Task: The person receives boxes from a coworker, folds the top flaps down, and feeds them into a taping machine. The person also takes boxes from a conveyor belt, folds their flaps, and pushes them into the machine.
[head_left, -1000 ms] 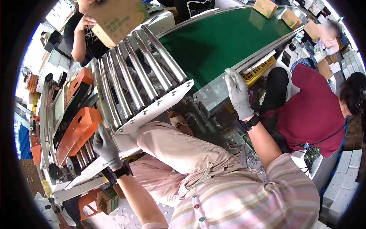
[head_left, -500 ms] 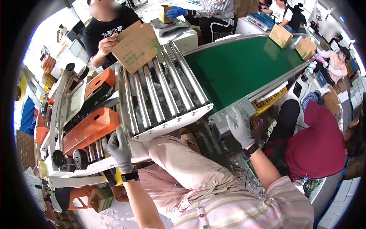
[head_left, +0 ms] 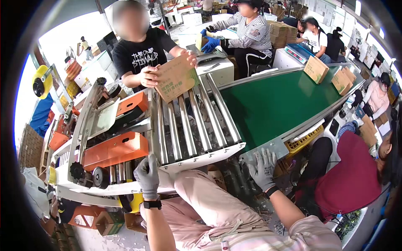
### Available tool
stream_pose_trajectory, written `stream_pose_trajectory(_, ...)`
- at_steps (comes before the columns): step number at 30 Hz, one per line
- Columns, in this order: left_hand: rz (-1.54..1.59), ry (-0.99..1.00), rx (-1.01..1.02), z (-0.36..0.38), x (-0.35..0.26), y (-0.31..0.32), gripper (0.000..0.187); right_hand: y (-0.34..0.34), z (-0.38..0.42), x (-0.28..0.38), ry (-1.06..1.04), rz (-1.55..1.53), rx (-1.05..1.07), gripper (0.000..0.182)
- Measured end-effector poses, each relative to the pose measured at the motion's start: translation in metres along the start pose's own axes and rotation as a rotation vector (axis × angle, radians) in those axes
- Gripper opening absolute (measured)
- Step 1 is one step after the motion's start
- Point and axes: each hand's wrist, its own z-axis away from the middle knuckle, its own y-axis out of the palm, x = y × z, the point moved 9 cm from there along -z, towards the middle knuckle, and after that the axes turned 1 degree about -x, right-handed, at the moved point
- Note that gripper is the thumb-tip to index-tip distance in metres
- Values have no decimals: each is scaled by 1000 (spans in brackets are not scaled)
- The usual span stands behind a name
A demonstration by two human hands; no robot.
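Observation:
My left hand (head_left: 147,178), in a grey glove, is closed on the white side rail (head_left: 125,188) of the roller machine, beside an orange guard (head_left: 117,150). My right hand (head_left: 263,170), also gloved in grey, lies with fingers spread on the grey metal end plate (head_left: 274,144) of the belt conveyor. Between and beyond my hands are steel rollers (head_left: 184,129). Across them a co-worker in a black T-shirt holds a flat cardboard box (head_left: 176,79) with green print in both hands, tilted over the rollers.
A green belt (head_left: 268,104) runs to the right, carrying cardboard boxes (head_left: 316,70) at its far end. A yellow crate (head_left: 305,140) sits under its near edge. A person in a dark red top (head_left: 347,167) sits close on my right. Another with blue gloves (head_left: 210,44) works behind.
My view has lifted and shifted, so the scene sits lower and further right. The co-worker now has both hands on the box. My right hand has come down flat onto the metal plate.

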Motion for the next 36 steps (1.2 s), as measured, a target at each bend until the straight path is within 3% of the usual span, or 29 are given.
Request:
stream_pose_trajectory(8,-119,26,-12,1,7,-1,34,-6,2,0,11,-10,11,60)
stream_pose_trajectory(10,-131,114,-71,3,-15,-5,30,-3,-1,4,-3,-8,31,58)
stream_pose_trajectory(19,-274,102,-52,4,-29,-8,38,10,5,0,-6,49,53,54)
stream_pose_trajectory(24,-265,177,-99,5,-27,-9,36,3,3,4,-19,21,39,53)
stream_pose_trajectory(31,-152,87,-32,2,5,-2,37,-1,0,-2,7,-17,35,57)
stream_pose_trajectory(33,-82,63,1,2,5,0,38,-9,-2,-7,14,-101,8,53)
stream_pose_trajectory(34,-80,37,15,2,-3,1,39,-14,-8,-20,54,-238,6,43)
stream_pose_trajectory(36,-81,16,22,3,-5,3,40,-10,-13,-80,358,-569,-185,35)
